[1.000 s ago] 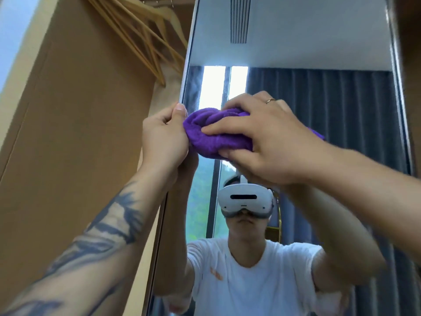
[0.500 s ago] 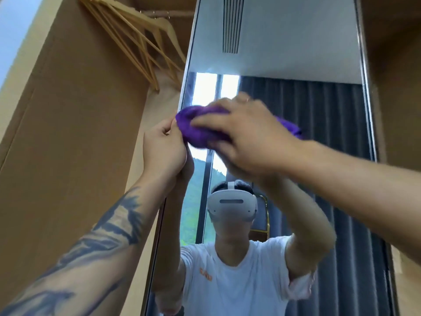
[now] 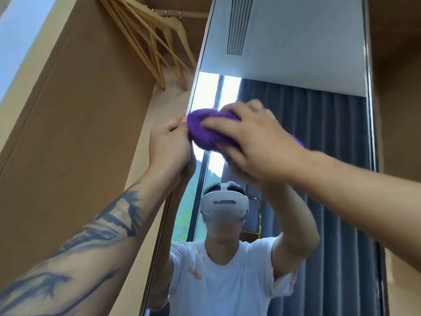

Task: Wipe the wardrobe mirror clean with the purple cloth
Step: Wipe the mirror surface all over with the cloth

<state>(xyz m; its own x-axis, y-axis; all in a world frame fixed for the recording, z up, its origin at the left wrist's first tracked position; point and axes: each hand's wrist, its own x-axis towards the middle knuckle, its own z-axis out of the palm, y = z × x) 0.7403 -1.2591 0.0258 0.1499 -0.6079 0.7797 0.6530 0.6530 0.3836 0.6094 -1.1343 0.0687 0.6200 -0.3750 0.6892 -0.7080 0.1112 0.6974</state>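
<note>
My left hand (image 3: pixel 169 142) grips the mirror (image 3: pixel 296 53)'s left edge. My right hand (image 3: pixel 250 142) presses the bunched, seemingly blurred purple cloth (image 3: pixel 202 131) beside it, glass open rightward.

Right hand (image 3: pixel 252 144) presses purple cloth (image 3: pixel 202 131) on mirror (image 3: pixel 296 53) (left hand (image 3: pixel 169 144) grips its edge).
</note>
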